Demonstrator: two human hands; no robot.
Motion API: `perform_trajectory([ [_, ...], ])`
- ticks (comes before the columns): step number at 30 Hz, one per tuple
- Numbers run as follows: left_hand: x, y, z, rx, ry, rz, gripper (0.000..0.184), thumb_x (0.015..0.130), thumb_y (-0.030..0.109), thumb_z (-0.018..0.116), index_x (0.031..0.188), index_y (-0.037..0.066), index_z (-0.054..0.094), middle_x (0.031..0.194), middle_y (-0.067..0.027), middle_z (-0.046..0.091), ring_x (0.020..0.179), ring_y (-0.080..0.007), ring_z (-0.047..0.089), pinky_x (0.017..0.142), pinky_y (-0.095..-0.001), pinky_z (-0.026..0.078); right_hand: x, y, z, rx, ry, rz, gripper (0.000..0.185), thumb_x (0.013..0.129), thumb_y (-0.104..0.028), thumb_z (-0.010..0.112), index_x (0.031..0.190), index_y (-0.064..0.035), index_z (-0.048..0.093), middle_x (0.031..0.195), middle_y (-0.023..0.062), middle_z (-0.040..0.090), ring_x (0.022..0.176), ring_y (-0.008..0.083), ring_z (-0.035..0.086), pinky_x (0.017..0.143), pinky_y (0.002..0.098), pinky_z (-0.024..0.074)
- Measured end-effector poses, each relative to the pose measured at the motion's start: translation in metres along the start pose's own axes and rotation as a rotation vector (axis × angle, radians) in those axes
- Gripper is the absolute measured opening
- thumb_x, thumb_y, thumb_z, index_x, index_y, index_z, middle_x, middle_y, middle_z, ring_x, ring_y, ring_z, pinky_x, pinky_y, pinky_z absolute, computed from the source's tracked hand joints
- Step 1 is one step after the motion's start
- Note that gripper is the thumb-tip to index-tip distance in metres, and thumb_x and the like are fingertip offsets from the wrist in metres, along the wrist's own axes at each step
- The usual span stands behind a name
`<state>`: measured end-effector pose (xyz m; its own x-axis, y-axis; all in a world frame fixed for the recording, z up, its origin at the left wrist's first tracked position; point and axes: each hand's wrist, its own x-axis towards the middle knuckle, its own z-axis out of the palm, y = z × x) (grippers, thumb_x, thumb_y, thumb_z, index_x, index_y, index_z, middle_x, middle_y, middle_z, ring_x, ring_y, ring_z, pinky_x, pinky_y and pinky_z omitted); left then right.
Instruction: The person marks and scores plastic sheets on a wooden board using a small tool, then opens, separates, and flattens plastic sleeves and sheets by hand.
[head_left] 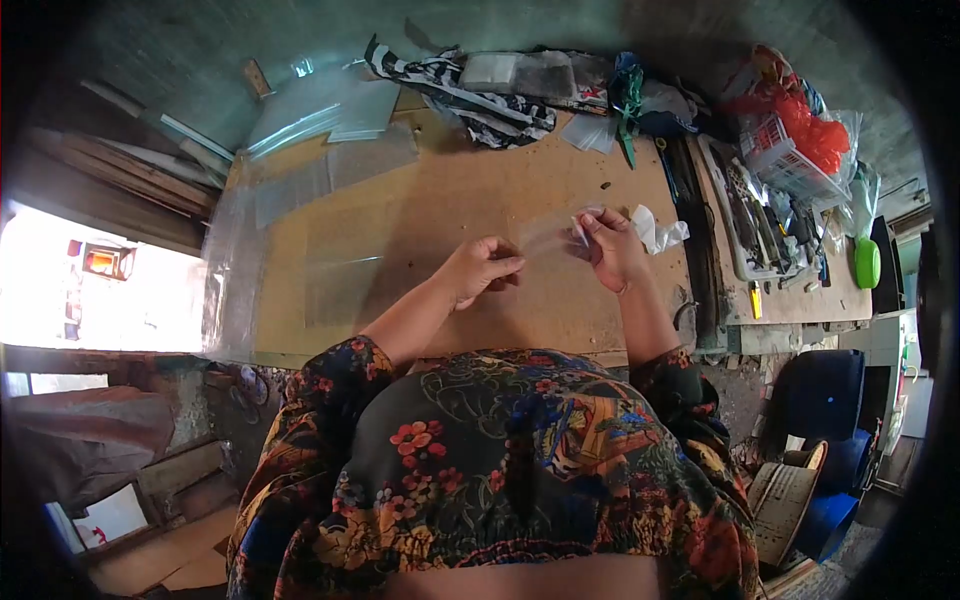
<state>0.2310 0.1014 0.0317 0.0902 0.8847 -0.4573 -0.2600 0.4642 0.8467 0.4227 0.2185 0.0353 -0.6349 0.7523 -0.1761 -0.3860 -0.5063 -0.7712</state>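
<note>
Over the middle of the wooden table (450, 205), my left hand (482, 270) has its fingers curled, thumb close to the index finger; whether it pinches the film's edge cannot be made out. My right hand (610, 245) pinches a thin clear plastic piece (552, 232), which stretches left between the two hands and is hard to see against the wood. A crumpled white tissue (658, 231) lies just right of my right hand. A clear sheet (343, 290) lies flat on the table left of my left hand.
Clear sheets (330, 115) are stacked at the back left. A black-and-white cloth (480, 105) and green-handled scissors (626, 130) lie at the back. On the right are a tool tray (745, 220), a white basket (785, 155) with red bags, a yellow cutter (755, 300) and a blue chair (822, 400).
</note>
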Motion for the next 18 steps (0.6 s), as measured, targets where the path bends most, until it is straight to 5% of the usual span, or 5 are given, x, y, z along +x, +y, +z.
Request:
perform_trajectory([
  [7, -0.013, 0.000, -0.018, 0.366, 0.341, 0.087, 0.016, 0.085, 0.020, 0.056, 0.085, 0.004, 0.057, 0.069, -0.0004, 0.058, 0.060, -0.0073, 0.055, 0.053, -0.0209, 0.042, 0.063, 0.016, -0.061, -0.323, 0.469, -0.082, 0.008, 0.086, -0.009, 0.051, 0.092, -0.0045, 0.054, 0.081, 0.0039, 0.058, 0.066, 0.0130, 0.056, 0.060, 0.0289, 0.0494],
  [11, -0.016, 0.000, -0.018, 0.541, 0.413, 0.121, 0.026, 0.085, 0.025, 0.054, 0.081, 0.001, 0.058, 0.064, -0.0035, 0.058, 0.055, -0.0095, 0.055, 0.050, -0.0239, 0.042, 0.081, 0.021, -0.078, -0.195, 0.476, -0.038, 0.012, 0.087, -0.012, 0.050, 0.096, -0.0049, 0.052, 0.079, 0.0036, 0.058, 0.065, 0.0132, 0.056, 0.057, 0.0239, 0.0455],
  [17, -0.008, -0.005, -0.032, 0.821, 0.580, 0.090, 0.032, 0.084, 0.032, 0.051, 0.080, 0.002, 0.059, 0.063, -0.0124, 0.058, 0.054, -0.0199, 0.058, 0.053, -0.0315, 0.044, 0.087, 0.017, -0.076, -0.463, 0.337, -0.063, 0.022, 0.089, -0.025, 0.049, 0.095, -0.0041, 0.053, 0.070, 0.0059, 0.058, 0.050, 0.0127, 0.054, 0.049, 0.0259, 0.0442],
  [18, -0.005, -0.004, -0.036, 0.831, 0.616, 0.050, 0.030, 0.084, 0.031, 0.050, 0.080, 0.002, 0.059, 0.065, -0.0144, 0.059, 0.058, -0.0235, 0.060, 0.056, -0.0342, 0.045, 0.100, 0.026, -0.099, -0.776, 0.390, -0.115, 0.023, 0.089, -0.025, 0.048, 0.095, -0.0046, 0.054, 0.073, 0.0082, 0.059, 0.054, 0.0163, 0.056, 0.051, 0.0286, 0.0453],
])
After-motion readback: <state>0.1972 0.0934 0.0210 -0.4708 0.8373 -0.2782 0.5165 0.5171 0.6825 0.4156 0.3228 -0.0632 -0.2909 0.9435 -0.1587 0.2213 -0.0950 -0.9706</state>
